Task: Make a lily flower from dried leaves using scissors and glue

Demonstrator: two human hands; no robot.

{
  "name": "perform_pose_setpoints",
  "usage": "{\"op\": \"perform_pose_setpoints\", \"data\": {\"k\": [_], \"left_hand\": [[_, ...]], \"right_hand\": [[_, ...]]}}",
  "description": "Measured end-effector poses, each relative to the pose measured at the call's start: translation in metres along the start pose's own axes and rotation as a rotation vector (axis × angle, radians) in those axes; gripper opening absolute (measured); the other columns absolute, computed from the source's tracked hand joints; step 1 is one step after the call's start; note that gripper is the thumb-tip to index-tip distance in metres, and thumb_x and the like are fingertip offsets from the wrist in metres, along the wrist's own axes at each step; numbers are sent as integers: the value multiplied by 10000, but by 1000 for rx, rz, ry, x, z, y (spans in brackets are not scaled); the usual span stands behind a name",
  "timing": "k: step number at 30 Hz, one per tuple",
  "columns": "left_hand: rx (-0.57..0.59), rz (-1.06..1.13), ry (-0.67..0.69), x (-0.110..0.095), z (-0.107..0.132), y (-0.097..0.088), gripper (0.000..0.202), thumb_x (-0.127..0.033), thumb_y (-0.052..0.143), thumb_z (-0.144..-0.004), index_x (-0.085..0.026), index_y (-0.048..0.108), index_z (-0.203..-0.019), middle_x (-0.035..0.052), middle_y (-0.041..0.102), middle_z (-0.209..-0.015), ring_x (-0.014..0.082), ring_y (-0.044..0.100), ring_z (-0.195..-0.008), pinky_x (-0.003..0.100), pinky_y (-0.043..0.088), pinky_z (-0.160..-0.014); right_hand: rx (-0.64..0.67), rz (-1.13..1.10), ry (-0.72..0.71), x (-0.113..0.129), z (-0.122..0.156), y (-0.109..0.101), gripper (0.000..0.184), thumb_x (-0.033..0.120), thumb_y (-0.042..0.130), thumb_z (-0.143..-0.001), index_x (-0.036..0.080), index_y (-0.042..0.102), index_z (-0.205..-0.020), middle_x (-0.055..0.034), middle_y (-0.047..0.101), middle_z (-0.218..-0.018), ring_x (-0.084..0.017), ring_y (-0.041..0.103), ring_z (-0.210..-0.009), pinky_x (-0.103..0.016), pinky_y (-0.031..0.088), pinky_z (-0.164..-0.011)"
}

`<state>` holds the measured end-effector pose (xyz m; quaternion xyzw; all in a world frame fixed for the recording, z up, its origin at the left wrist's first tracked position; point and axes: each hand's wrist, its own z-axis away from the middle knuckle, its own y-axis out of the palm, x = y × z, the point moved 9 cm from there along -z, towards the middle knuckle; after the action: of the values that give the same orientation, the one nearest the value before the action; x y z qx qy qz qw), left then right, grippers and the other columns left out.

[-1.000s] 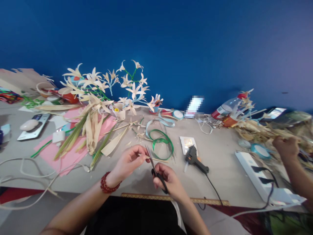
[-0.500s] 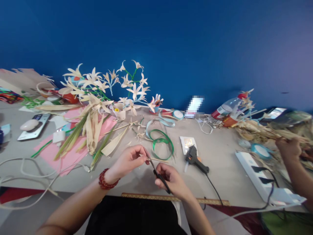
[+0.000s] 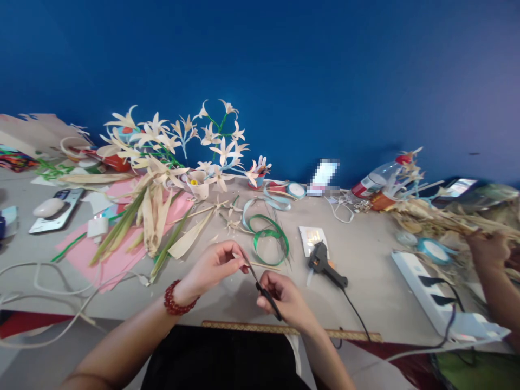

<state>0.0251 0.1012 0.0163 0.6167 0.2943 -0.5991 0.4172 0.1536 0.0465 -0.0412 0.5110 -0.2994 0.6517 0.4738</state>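
Scissors with black handles and thin metal blades [image 3: 268, 301] are gripped in the right hand [image 3: 282, 300], whose fingers are bent around the handles, so that the blades slant up and toward the left hand [image 3: 213, 271]. This left hand is raised just above the table, its thumb and forefinger pressed together at the blade tips; what is between them is too small for me to tell. Around the left wrist goes a bracelet of round, dark red beads [image 3: 179, 300]. Both forearms come from the near side, over a smooth grey table [image 3: 369, 292], behind which rises a plain, deep blue wall [image 3: 292, 81]. At the right edge, another person's arm [image 3: 492, 292] reaches to a heap of dry, wrinkled, straw-coloured husks [image 3: 450, 216]. Beyond the scissors, a shiny green ribbon [image 3: 285, 249] lies in round loops. To its right is a dark grey glue gun [image 3: 325, 262], and farther left stand cream-coloured flowers with narrow, pointed petals [image 3: 223, 151].
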Motion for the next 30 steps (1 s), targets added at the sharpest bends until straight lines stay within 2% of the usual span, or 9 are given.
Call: {"op": "perform_pose_setpoints", "data": {"k": [8,13,15,19,25,30], "left_hand": [[-47,15,17,1,3,-3,165,-307,622,-845,-152,575,-818,56,663,-832,169,628,-764,297,477,-737],[-6,-194,-2,3,3,1,166,-307,612,-846,-149,603,-794,18,631,-713,141,572,-675,243,428,-638],[19,-255,-5,4,3,4,162,-295,614,-841,-148,603,-775,6,616,-693,129,544,-646,232,408,-615],[48,-180,-19,8,2,10,165,-294,610,-841,-145,586,-772,25,642,-741,136,550,-673,240,420,-637],[-18,11,1,13,6,13,163,-291,586,-860,-154,559,-777,15,614,-739,131,555,-693,246,432,-681],[-92,-70,45,8,9,6,152,-260,559,-866,-161,536,-752,4,557,-717,128,511,-677,240,407,-655]], "right_hand": [[-44,-50,-29,-7,-2,0,460,530,776,-664,204,457,-720,63,507,-554,-86,442,-460,-205,314,-458],[-285,-138,-232,21,-4,-11,407,448,781,-690,223,460,-798,14,596,-741,-118,514,-608,-230,397,-558],[-332,-155,-266,29,-6,-9,386,394,783,-693,231,454,-814,8,611,-779,-115,508,-606,-225,393,-545],[-327,-158,-295,36,-12,1,381,347,788,-671,231,451,-807,27,583,-740,-111,509,-597,-215,390,-538],[-346,-212,-310,36,-15,6,399,432,775,-672,227,456,-796,23,580,-733,-114,509,-593,-222,389,-543],[-245,-76,-214,25,-15,7,396,453,754,-698,223,445,-790,37,517,-686,-109,446,-571,-220,351,-523]]}}
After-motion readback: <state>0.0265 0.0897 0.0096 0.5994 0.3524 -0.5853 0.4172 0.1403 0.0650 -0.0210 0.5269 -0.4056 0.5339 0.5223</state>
